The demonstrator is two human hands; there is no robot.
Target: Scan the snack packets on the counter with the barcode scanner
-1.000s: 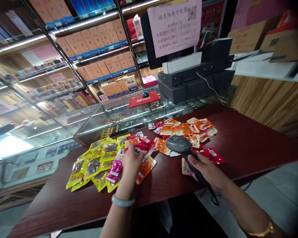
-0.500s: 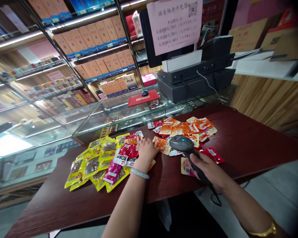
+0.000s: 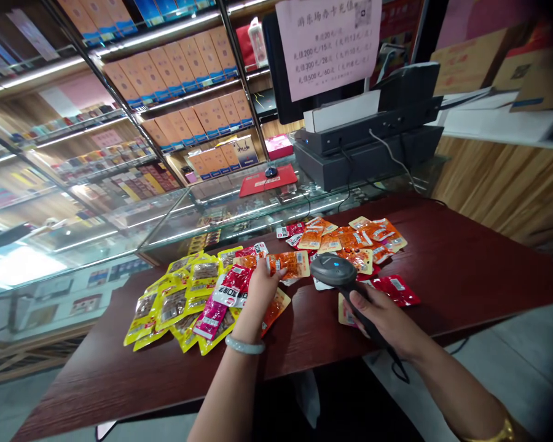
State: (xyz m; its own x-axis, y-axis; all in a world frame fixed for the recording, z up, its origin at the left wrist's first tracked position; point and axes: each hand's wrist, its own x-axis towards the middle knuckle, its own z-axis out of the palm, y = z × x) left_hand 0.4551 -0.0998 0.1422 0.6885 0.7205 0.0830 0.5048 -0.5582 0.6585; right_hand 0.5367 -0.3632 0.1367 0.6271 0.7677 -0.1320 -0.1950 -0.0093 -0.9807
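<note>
My left hand [image 3: 263, 283], with a pale bangle at the wrist, is closed on an orange snack packet [image 3: 295, 264], its thumb lying over the near edge. Under and beside this hand are red and white snack packets [image 3: 236, 279] and a magenta one [image 3: 210, 319], lying on a heap of yellow snack packets [image 3: 170, 305]. My right hand [image 3: 376, 310] grips a dark barcode scanner [image 3: 334, 270] by its handle, the head pointing left toward the orange packet. Another orange packet [image 3: 275, 309] lies partly behind my left wrist.
More orange packets [image 3: 350, 238] lie in a pile behind the scanner, with a red packet [image 3: 396, 288] at its right. Everything lies on a dark red table [image 3: 465, 258]. Beyond it are a glass counter, a cash register [image 3: 325, 166], a mouse [image 3: 271, 172] and shelves of boxes.
My left hand has shifted slightly left and down, and an orange packet has come left with it, now fully showing. The scanner has moved slightly left.
</note>
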